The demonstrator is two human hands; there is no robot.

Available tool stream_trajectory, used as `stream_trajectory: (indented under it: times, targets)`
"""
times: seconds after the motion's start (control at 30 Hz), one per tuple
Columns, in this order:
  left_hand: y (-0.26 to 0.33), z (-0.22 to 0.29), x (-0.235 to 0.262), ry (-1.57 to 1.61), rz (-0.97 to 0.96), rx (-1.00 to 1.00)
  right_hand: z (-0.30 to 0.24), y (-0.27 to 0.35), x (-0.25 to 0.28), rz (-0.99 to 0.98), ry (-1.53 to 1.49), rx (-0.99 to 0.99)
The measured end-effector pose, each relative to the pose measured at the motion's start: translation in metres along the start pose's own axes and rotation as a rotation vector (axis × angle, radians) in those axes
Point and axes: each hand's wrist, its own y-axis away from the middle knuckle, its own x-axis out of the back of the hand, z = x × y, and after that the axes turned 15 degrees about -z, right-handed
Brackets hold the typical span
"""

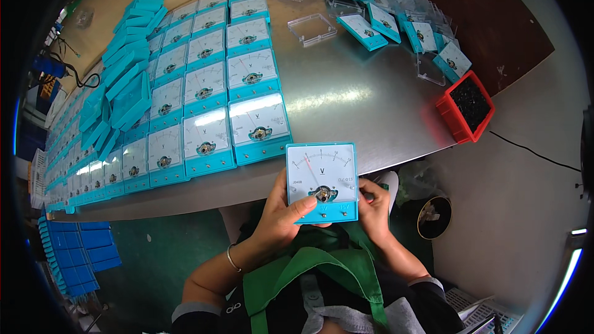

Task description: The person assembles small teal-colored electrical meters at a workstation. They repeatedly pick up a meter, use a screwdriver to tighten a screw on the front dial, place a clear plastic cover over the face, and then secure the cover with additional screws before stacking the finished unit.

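Note:
A voltmeter point(322, 170) with a teal case and a white dial sits in my left hand point(280, 215), tilted up above my lap at the table's near edge. The left thumb lies over its lower front, beside the round metal movement; the other fingers are behind the case. At the meter's right edge is my right hand point(375, 209), its fingers curled together. Something small and dark shows between those fingertips, too small to name. Rows of similar voltmeters point(258, 125) lie on the table to the left of the held one.
Teal cases point(127, 96) are heaped on the rows at left. Clear covers point(311, 29) and loose meters point(362, 29) lie at the back right. A red bin point(447, 111) of small black parts stands at the right corner of the metal table point(346, 99). Below is a round bin point(435, 226).

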Motion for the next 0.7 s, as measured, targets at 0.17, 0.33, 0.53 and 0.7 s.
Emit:
stream_trajectory:
  times: [0.17,0.33,0.53,0.7]
  targets:
    - [0.021,0.002,0.029,-0.555,0.019,-0.076,-0.04,-0.006,0.004,-0.455,-0.214,-0.165]
    - [0.027,0.037,0.026,-0.61,0.126,-0.414,-0.084,-0.049,-0.028,-0.44,0.232,0.314]
    - [0.053,0.054,0.04,-0.612,0.238,-0.858,-0.122,-0.086,-0.115,-0.549,0.889,0.976]
    - [0.094,0.076,0.068,-0.315,0.36,-0.844,-0.137,-0.127,-0.168,-1.099,0.53,0.711]
